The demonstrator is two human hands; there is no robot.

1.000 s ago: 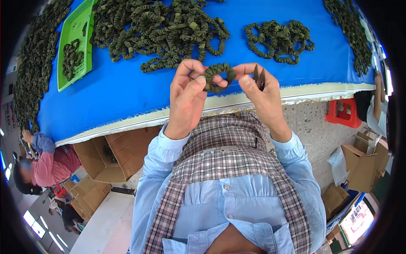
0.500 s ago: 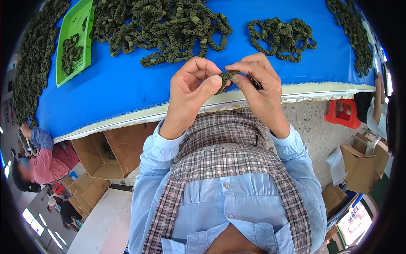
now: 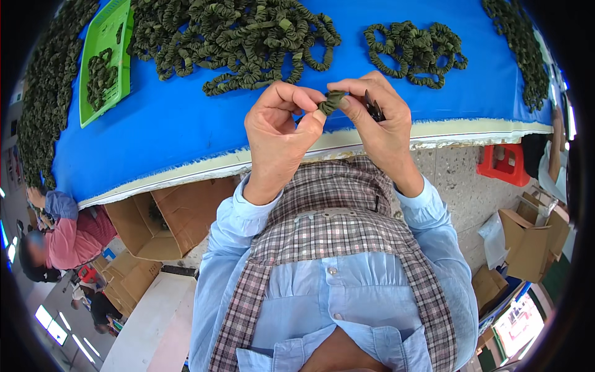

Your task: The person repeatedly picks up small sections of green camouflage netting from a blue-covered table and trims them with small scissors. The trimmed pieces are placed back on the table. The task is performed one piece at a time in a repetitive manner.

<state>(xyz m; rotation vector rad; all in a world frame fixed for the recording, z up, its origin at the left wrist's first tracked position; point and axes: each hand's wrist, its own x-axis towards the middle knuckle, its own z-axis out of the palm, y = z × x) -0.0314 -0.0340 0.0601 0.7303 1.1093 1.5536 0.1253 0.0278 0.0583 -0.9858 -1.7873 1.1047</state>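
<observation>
Between my two hands, above the table's near edge, is a dark green scrunchie (image 3: pixel 331 103). My left hand (image 3: pixel 279 127) pinches its left end between thumb and forefinger. The thumb and forefinger of my right hand (image 3: pixel 383 121) grip its other end. A small black tool, seemingly thread snips (image 3: pixel 374 106), is tucked in my right palm; its far part is hidden. Beyond my left hand lies a big heap of green scrunchies (image 3: pixel 229 37). A smaller pile of scrunchies (image 3: pixel 414 51) lies beyond my right hand.
A blue cloth (image 3: pixel 180 118) covers the table. At left stands a green basket (image 3: pixel 118 93) with a few scrunchies; more heaps line both sides. Below the table are an open cardboard box (image 3: pixel 167 229) and a red stool (image 3: pixel 505 164). A co-worker (image 3: pixel 80 232) is at far left.
The scrunchie has turned slightly between my fingers, and its right end is a little higher. The black tool in my right hand shows more. The co-worker's hand at far left has shifted slightly.
</observation>
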